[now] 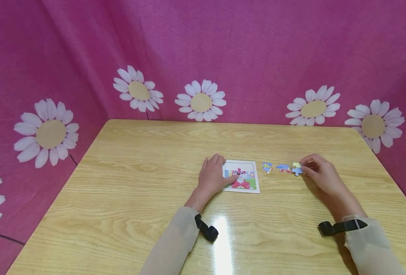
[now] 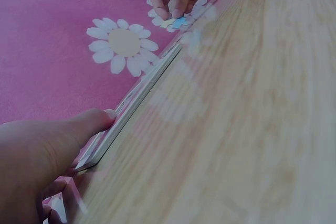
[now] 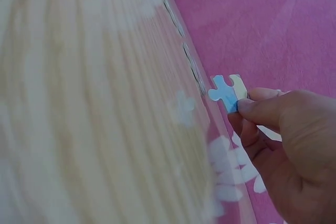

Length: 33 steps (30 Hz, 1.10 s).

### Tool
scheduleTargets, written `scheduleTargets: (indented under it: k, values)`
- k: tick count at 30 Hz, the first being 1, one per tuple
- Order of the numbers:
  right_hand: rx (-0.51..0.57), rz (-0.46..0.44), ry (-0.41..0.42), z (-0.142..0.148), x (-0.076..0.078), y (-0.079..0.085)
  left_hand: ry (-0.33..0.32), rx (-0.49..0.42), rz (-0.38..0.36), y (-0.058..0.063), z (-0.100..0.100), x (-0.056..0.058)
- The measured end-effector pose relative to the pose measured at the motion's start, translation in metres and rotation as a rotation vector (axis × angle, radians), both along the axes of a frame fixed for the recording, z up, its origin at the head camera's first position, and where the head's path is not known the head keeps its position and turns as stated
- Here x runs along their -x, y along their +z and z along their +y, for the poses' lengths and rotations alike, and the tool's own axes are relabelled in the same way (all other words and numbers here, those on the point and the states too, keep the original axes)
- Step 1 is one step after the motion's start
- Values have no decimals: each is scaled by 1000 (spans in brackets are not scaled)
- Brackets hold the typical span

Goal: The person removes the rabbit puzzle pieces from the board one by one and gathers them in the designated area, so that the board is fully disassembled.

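A small white-rimmed jigsaw board (image 1: 249, 167) lies flat on the table, several pieces in it forming part of a picture of a red-and-white cartoon animal. My left hand (image 1: 212, 173) grips its left side, the thumb (image 2: 100, 120) over the top face and the other fingers along the edge. To the right, my right hand (image 1: 321, 172) pinches a blue and pale-yellow puzzle piece (image 3: 224, 94) between thumb and fingers. That piece is raised above the table in the right wrist view. Between the hands lie a blue puzzle piece (image 1: 267, 167) and another blue-and-red puzzle piece (image 1: 283, 167).
The wood-grain table (image 1: 137, 172) stretches out on every side, with a bright light reflection near its front. Behind it and to the sides hangs a pink cloth (image 1: 251, 57) with big white daisies. Black camera straps sit on both sleeved wrists.
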State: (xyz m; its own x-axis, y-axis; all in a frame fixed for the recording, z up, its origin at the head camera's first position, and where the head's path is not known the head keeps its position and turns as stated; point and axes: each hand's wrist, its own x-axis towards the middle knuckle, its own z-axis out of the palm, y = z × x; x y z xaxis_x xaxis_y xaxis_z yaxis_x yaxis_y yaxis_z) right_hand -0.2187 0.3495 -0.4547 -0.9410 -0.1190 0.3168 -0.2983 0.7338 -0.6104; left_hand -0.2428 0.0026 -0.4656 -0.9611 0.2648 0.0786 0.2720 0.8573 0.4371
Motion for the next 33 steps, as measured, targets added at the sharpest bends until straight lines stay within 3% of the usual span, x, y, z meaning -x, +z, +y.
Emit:
scheduleTargets:
  k: [22,33]
  values:
    - [-43,-68,-7,17,2,1,-6,4,5,0,-1,0]
    - [-68,-193,6,22,10,0,-4,2,5,1,-1,0]
